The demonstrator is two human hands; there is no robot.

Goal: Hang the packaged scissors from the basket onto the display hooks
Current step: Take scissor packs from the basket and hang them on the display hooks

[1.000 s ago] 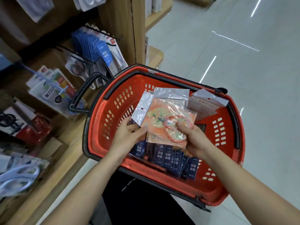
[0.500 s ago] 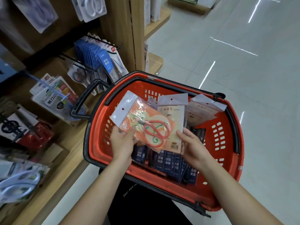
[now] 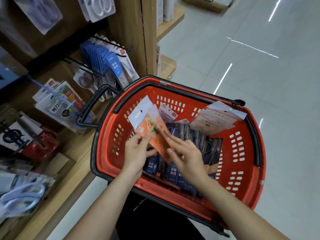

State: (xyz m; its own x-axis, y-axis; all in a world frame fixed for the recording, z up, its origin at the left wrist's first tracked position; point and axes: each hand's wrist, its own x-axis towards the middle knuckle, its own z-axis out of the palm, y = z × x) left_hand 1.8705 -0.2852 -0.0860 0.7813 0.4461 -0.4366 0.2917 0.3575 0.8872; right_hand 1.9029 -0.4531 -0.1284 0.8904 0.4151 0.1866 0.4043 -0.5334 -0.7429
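1. Orange pack [image 3: 153, 128] tilted above basket [image 3: 251, 196] middle, near-left edge gripped by left hand [image 3: 136, 153].
2. Right hand [image 3: 187, 157] blurred at right edge; grip unclear.
3. Hooks [image 3: 110, 42] far left; open floor [image 3: 259, 84] right.

The basket [image 3: 107, 146] is red moulded plastic with a slotted wall and black rim — slightly scuffed, semi-matt. The orange scissors pack [image 3: 152, 130] wears clear glossy film. Shelving [image 3: 131, 32] looks like pale matt wood; the floor [image 3: 259, 75] is polished tile — mirror-glossy under strip lights.
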